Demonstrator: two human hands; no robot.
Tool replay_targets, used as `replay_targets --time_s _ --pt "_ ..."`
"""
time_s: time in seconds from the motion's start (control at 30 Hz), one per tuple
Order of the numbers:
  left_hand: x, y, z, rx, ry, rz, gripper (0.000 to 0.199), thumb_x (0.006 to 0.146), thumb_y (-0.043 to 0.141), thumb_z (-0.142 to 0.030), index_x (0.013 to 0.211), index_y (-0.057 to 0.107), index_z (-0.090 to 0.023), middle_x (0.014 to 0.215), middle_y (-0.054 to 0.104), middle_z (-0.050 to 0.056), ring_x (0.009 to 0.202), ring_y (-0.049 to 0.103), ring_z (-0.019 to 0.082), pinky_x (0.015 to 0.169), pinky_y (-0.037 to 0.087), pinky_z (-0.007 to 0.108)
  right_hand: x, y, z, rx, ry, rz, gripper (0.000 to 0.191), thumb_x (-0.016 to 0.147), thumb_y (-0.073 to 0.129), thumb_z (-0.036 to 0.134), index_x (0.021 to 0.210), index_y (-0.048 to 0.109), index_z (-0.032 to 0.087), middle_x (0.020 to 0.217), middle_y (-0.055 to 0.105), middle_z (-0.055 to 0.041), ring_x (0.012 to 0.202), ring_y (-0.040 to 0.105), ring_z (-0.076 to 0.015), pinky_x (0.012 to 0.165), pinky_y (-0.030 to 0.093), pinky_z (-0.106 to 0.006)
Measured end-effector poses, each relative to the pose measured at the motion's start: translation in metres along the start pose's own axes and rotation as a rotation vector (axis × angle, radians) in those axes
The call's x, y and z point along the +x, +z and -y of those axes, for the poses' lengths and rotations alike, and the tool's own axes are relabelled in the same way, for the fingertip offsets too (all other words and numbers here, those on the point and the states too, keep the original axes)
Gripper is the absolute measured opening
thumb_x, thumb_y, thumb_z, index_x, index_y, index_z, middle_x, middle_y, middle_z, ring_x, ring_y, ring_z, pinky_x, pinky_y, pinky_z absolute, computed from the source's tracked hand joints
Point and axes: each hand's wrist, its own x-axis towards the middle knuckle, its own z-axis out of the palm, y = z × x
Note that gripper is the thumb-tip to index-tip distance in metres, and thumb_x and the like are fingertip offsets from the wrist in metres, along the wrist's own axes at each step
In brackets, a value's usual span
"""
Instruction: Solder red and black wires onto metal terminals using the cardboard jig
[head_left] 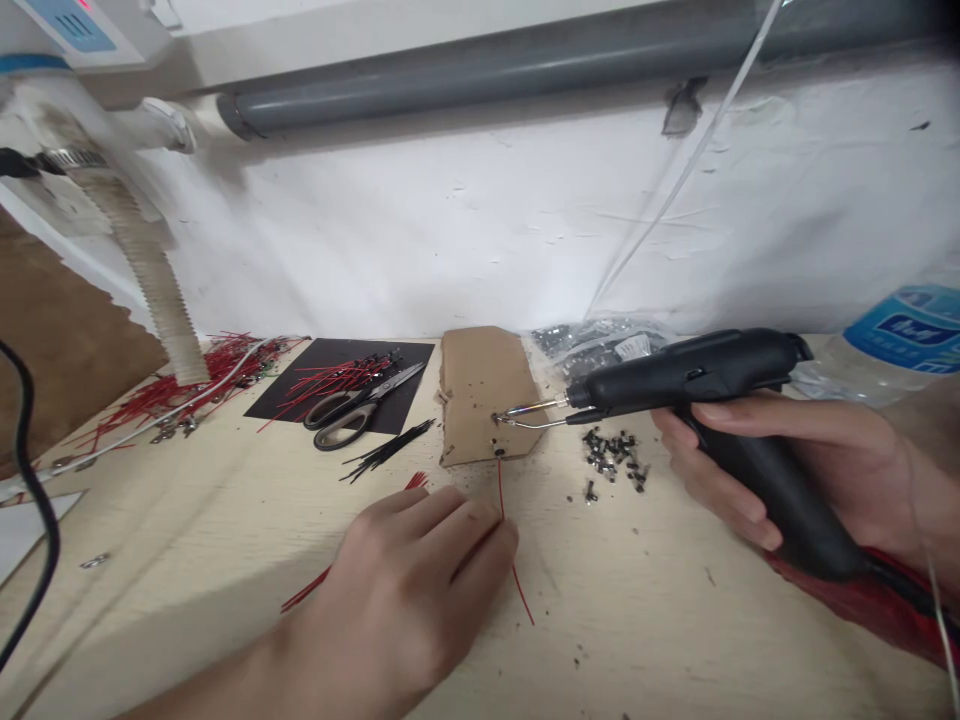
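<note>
My left hand [420, 585] pinches a thin red wire [523, 597] between thumb and fingertips. The wire's far end meets a small dark part [499, 453] at the near edge of a cardboard piece [480, 365]. My right hand [817, 430] is wrapped round the grip of a black soldering gun [682, 375]. Its metal tip [517, 411] and a thin feed tube beside it point left over the cardboard, a little beyond the dark part. More red wires [307, 590] lie partly hidden beneath my left hand.
Scissors [356, 410] and red wires rest on a black sheet [281, 385], with black strands [390, 450] nearby. Small metal parts [615, 458] are scattered right of the cardboard. Behind stand a plastic bag [600, 340] and a bottle [907, 330]. A ribbed hose [154, 270] descends at left.
</note>
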Motion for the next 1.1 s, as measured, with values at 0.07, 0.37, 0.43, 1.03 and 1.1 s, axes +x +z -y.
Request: replay_targets --time_s 0.07,0.37,0.43,1.03,1.1 --pt "0.0 0.0 0.001 0.003 0.002 0.001 0.019 0.099 0.054 -0.005 0.091 0.07 -0.011 0.092 0.076 0.01 0.07 0.066 0.023 0.06 0.052 0.04 0.0 0.0 0.0 -0.002 -0.002 -0.003 0.032 0.085 0.076 0.05 0.075 0.072 0.019 0.047 0.063 -0.0038 0.036 0.057 -0.0137 0.036 0.043 -0.019" --pt "0.0 -0.003 0.002 0.005 -0.031 0.055 0.022 0.102 0.049 -0.006 0.099 0.07 -0.012 0.09 0.075 0.009 0.069 0.065 0.023 0.06 0.052 0.039 0.003 -0.005 -0.003 -0.012 0.012 -0.009 0.034 0.08 0.078 0.052 0.072 0.072 0.02 0.046 0.063 -0.0044 0.035 0.058 -0.0154 0.034 0.044 -0.02" --pt "0.0 -0.003 0.002 0.005 -0.033 0.065 0.022 0.102 0.049 -0.006 0.101 0.07 -0.012 0.089 0.074 0.009 0.068 0.064 0.023 0.058 0.051 0.039 0.003 -0.005 -0.004 -0.009 0.006 -0.013 0.034 0.08 0.078 0.052 0.072 0.073 0.02 0.046 0.063 -0.0047 0.034 0.058 -0.0155 0.034 0.044 -0.02" --pt "0.019 -0.05 0.046 0.012 -0.849 0.023 0.019 0.089 0.065 -0.04 0.087 0.075 -0.025 0.065 0.066 -0.003 0.051 0.051 0.012 0.047 0.036 0.027 0.002 -0.003 -0.002 0.027 0.015 -0.003 0.032 0.079 0.079 0.051 0.071 0.073 0.021 0.046 0.064 -0.0055 0.035 0.058 -0.0154 0.035 0.045 -0.021" --pt "0.02 -0.056 0.056 0.039 -0.907 0.253 0.026 0.086 0.066 -0.049 0.086 0.077 -0.026 0.069 0.069 -0.002 0.053 0.055 0.014 0.049 0.036 0.028 0.003 -0.002 -0.002 0.029 0.006 -0.009 0.031 0.079 0.079 0.05 0.07 0.073 0.02 0.045 0.063 -0.0055 0.035 0.057 -0.0149 0.035 0.045 -0.02"
